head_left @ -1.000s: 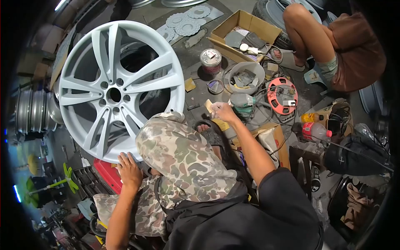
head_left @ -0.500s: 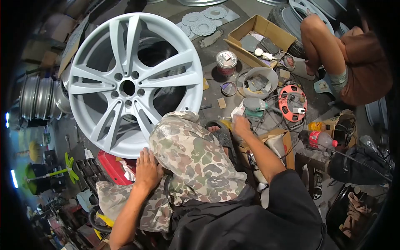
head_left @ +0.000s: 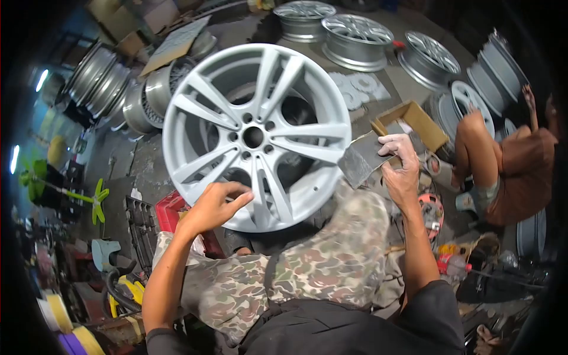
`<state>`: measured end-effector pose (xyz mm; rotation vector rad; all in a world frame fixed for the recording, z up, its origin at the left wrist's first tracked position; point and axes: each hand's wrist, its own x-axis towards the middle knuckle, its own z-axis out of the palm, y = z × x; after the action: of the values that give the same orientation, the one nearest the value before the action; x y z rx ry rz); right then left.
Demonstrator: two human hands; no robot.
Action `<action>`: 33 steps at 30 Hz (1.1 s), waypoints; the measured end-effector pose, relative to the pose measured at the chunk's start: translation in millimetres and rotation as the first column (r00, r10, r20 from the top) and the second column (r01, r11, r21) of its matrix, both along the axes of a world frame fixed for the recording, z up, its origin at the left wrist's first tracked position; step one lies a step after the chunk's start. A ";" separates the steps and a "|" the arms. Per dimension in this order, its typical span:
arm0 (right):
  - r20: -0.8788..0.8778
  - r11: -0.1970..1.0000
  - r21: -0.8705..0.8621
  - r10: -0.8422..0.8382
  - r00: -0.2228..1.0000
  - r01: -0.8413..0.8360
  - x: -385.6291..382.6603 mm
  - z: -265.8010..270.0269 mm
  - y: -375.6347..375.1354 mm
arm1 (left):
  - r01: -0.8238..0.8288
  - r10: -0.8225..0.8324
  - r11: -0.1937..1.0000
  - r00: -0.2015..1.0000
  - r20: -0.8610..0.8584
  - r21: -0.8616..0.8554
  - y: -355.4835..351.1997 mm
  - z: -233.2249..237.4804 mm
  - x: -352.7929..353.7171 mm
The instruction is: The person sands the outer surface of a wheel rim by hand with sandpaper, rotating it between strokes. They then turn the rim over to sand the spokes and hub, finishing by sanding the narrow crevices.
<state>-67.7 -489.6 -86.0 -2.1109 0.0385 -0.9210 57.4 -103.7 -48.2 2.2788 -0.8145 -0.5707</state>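
Observation:
A large wheel rim (head_left: pixel 322 133) in pale grey-white, with several split spokes and a round centre hole, lies before my knees. My left hand (head_left: pixel 216 207) is over its near left edge, thumb and fingers apart, holding nothing. At the wheel's right side my right hand (head_left: pixel 402 163), with whitish dust on its fingers, pinches a dark grey sheet of sandpaper (head_left: pixel 362 161) by its right edge. The sheet hangs beside the rim's outer edge and overlaps it in this view.
A cardboard box (head_left: pixel 435 133) stands at the right, near a seated person (head_left: pixel 523 171). Several silver wheels (head_left: pixel 358 41) lie at the back, more are stacked at the left (head_left: pixel 97 80). A red tray (head_left: pixel 171 210) and green fan (head_left: pixel 97 200) are at the left.
My right hand has come up from the tools at the right to the wheel's edge, now with sandpaper. My left hand has lifted off the near rim edge. The view has shifted.

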 end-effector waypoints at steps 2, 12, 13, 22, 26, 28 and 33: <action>0.050 0.996 -0.068 0.059 0.997 -0.056 21.5 36.6 20.6 | -0.052 0.041 0.994 0.993 -0.110 -0.094 -7.9 19.0 11.5; 0.074 0.939 -0.126 0.330 0.941 -0.319 82.4 63.7 130.2 | -0.407 -0.082 0.741 0.735 -0.673 -0.535 -22.4 23.5 34.9; 0.030 0.937 -0.049 0.349 0.937 -0.347 79.6 55.6 135.4 | -0.450 -0.053 0.744 0.698 -0.714 -0.495 -20.7 15.3 33.0; -0.136 0.844 0.140 0.534 0.834 -0.518 85.5 32.2 165.0 | -0.502 0.245 0.627 0.853 -0.462 -0.596 -3.5 -13.0 36.4; -0.200 0.738 0.562 0.559 0.804 -0.374 83.9 30.4 168.4 | -0.395 0.304 0.776 0.917 -0.258 -0.492 7.9 -5.7 21.6; -0.336 0.778 0.480 0.590 0.735 -0.405 85.2 27.0 166.0 | -0.376 0.280 0.798 0.924 -0.262 -0.472 8.4 -12.5 12.0; -0.472 0.837 0.365 0.544 0.694 -0.407 78.6 21.1 171.6 | -0.335 0.240 0.842 0.935 -0.262 -0.424 8.2 -22.3 -1.6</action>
<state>10.8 -318.0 -64.9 -1.9496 -0.1004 0.0434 55.8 -95.6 -70.5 1.8173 -0.4332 -0.4020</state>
